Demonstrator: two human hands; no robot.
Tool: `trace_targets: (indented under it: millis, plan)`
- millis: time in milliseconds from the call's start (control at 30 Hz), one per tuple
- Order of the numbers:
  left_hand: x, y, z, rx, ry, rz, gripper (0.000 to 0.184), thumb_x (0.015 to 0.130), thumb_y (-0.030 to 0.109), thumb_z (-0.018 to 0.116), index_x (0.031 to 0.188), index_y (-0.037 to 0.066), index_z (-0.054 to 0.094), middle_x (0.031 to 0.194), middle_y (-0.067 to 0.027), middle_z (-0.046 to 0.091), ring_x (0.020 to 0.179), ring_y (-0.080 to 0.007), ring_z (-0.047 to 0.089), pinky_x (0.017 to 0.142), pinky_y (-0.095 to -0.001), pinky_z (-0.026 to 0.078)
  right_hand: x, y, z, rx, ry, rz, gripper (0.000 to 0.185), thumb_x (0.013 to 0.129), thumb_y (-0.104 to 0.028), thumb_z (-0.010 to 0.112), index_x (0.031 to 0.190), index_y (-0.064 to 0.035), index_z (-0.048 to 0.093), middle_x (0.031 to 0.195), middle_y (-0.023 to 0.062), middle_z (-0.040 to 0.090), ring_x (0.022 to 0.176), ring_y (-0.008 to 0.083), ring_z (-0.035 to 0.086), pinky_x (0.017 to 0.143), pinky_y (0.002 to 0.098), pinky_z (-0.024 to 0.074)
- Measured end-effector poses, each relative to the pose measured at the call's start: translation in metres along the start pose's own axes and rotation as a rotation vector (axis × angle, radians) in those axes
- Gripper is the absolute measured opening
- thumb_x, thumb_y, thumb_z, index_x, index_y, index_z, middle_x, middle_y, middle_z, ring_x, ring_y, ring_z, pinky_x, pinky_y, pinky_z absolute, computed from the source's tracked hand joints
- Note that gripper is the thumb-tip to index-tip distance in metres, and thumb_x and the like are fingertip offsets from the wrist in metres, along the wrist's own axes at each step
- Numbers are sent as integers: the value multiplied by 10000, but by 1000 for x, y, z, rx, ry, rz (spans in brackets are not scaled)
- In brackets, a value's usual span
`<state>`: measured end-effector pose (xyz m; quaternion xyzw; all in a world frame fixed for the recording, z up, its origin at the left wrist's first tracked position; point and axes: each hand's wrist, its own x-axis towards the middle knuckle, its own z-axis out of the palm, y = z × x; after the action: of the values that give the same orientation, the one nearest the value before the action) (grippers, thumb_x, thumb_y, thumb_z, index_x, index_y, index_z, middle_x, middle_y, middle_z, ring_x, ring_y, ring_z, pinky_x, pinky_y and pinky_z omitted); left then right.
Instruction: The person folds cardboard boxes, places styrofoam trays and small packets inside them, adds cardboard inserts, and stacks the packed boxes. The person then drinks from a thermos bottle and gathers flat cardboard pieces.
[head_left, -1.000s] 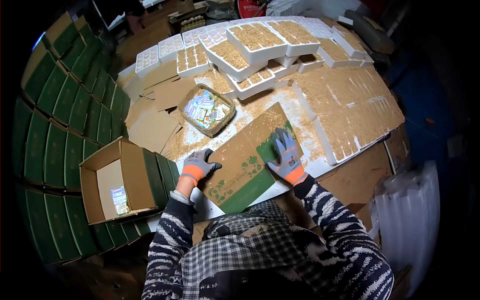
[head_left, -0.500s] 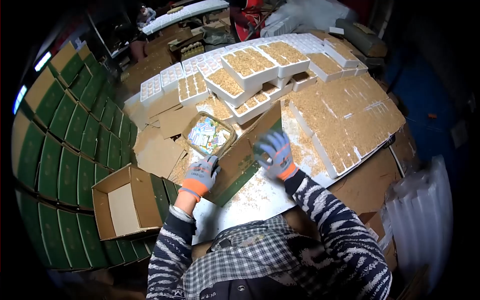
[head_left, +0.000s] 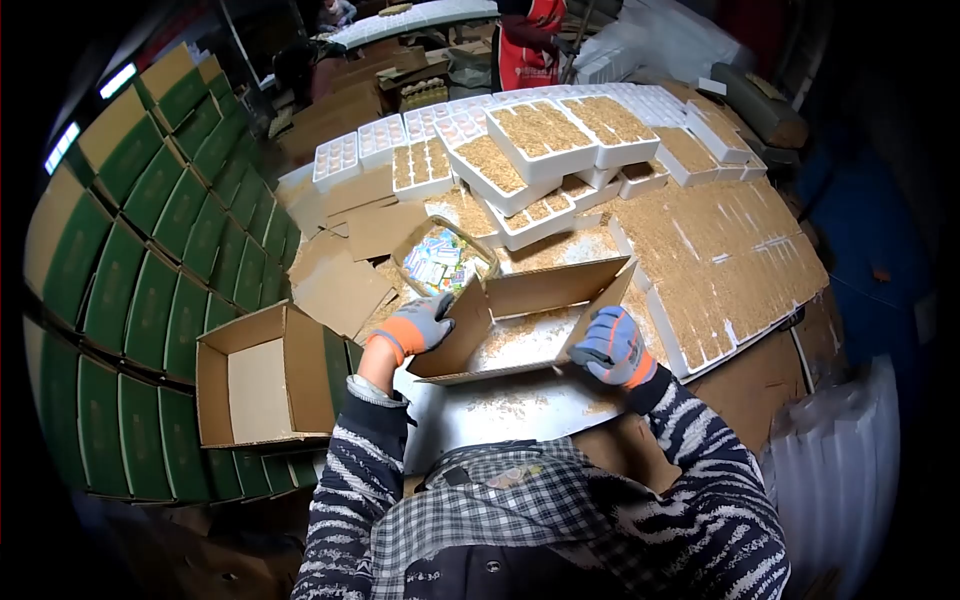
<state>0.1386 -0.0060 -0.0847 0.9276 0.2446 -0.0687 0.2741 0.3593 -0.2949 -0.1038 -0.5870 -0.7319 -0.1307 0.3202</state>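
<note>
A cardboard box (head_left: pixel 548 288) stands spread into a rectangle on the white tabletop (head_left: pixel 490 425), and the tabletop shows through its bottom. At the box's left corner, my left hand (head_left: pixel 424 324) is closed over the wall's upper edge. My right hand (head_left: pixel 612 346) has its fingers curled on the right-hand wall near the front corner. Both hands wear grey gloves with orange cuffs. Just behind the left hand sits a basket (head_left: pixel 486 258) of colourful printed packets (head_left: pixel 440 260).
Another open box (head_left: pixel 258 390) stands at left beside stacked green cartons (head_left: pixel 150 290). White foam trays (head_left: pixel 545 165) filled with wood-shaving-like material are piled behind; more filled trays (head_left: pixel 735 265) lie right. A person in a red apron (head_left: pixel 525 55) stands at the back.
The box was a flat, folded panel and has opened into a rectangle. My right hand, raised with fingers spread before, has come down and closed on its right wall.
</note>
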Motion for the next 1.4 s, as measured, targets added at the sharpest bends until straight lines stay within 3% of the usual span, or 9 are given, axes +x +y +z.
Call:
trace_targets:
  millis: [200,500,633,833,900,1000,1233,1333,1400]
  plan:
    - [2,27,33,-603,735,230,240,963,208,543,1105,23,600,999,-121,647,942,-263,618,842,-335,471,22,-25,-2,991,-190,316,175,824,-150,541,840,-75,699,793,76,656,727,247,588,712,336,469]
    - [-20,22,62,-52,-218,263,450,836,282,697,1270,197,612,1276,-93,615,1401,-310,302,1125,-450,316,38,-42,20,371,-200,460,510,921,-392,552,1363,-142,514,1150,125,664,1077,339,600,989,434,426]
    - [-16,17,64,-640,-296,122,404,875,185,673,1255,66,605,1215,-65,645,1145,-209,577,941,-312,491,60,-68,6,566,-988,414,587,921,-452,513,1449,-214,422,1339,161,551,1206,393,500,1065,503,335]
    - [-27,-103,155,-833,809,135,382,972,186,509,1339,78,503,1384,-114,459,1144,-242,565,911,-320,498,24,-10,38,460,-485,432,619,893,-415,597,1455,-227,415,1223,181,624,1004,386,621,954,471,444]
    - [-50,-81,144,-1334,732,-420,548,992,375,476,1440,76,374,1389,-106,459,1178,-279,536,996,-382,423,23,-14,35,428,-409,488,570,937,-320,582,1460,-175,409,1260,124,623,1011,327,641,946,408,476]
    - [-82,-24,79,-1193,420,-41,619,966,348,509,1445,-14,355,1370,-153,502,1180,-217,533,989,-334,423,21,-41,64,1207,463,1002,495,1026,-193,456,1472,-16,335,1406,55,485,1223,146,491,1031,287,412]
    - [-58,38,68,48,-246,53,631,904,288,527,1481,153,313,1111,-250,640,1034,-429,595,947,-464,449,-131,-16,171,2115,-695,1203,491,1041,-270,397,1501,-143,279,1427,200,455,1246,302,531,1022,453,448]
    - [-65,20,105,33,-334,237,515,913,322,546,1408,208,458,1106,-178,661,994,-365,627,896,-433,484,-84,58,109,692,-1536,972,433,911,-417,603,1134,-55,686,1048,104,715,918,181,686,799,364,539]
    - [-69,-5,124,-75,-231,264,388,898,337,578,1256,198,628,1135,-102,674,986,-330,641,861,-387,509,-68,129,88,90,-1145,579,334,832,-323,526,973,-99,730,894,155,713,803,265,680,789,423,519]
